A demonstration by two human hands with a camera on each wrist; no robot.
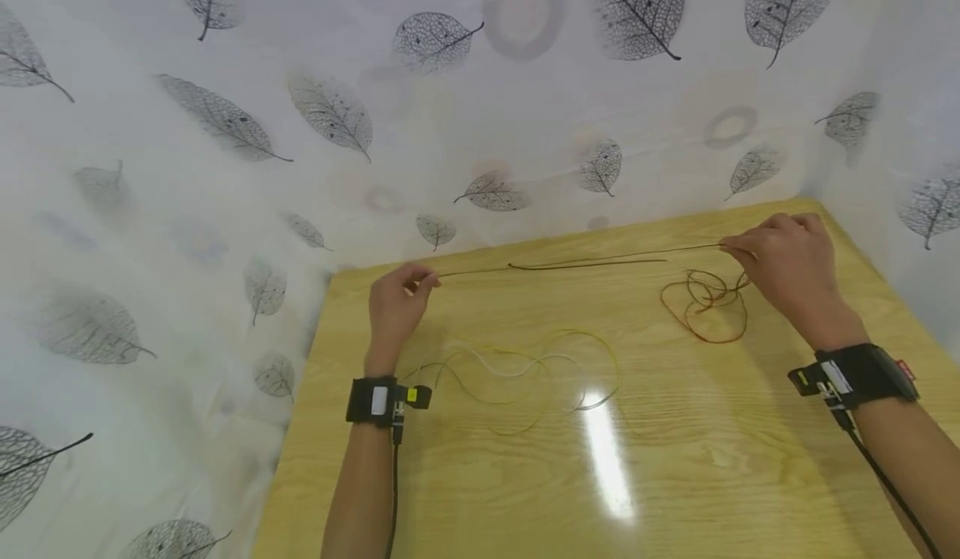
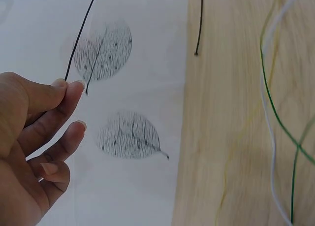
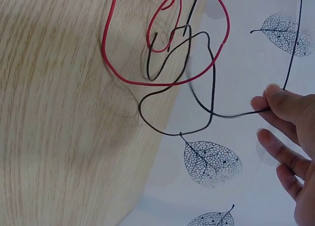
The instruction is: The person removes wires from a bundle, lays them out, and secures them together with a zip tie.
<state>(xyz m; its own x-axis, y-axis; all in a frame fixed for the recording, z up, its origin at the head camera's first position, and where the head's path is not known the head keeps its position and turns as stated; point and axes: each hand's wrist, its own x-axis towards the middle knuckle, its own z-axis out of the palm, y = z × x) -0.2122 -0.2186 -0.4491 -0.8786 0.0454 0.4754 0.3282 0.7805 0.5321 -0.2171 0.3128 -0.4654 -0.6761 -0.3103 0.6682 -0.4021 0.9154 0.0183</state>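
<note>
Between both hands a thin dark cord (image 1: 465,273) is stretched above the far part of the table. My left hand (image 1: 397,301) pinches its left end between thumb and index finger, the other fingers loosely bent. My right hand (image 1: 795,267) pinches the same cord farther along; in the right wrist view its slack black tail (image 3: 213,78) hangs in loops from the fingertips. A second, short dark cord (image 1: 600,264) lies below the stretched one, its tip visible in the left wrist view. A red cord (image 1: 720,341) curls beside the right hand, crossing the black loops.
Nearer me on the wooden table (image 1: 480,492) lie a yellow cord (image 1: 611,351), a white cord (image 1: 495,373) and a green cord (image 2: 268,88), loosely crossing. A leaf-patterned covering (image 1: 525,126) rises behind the table and on both sides.
</note>
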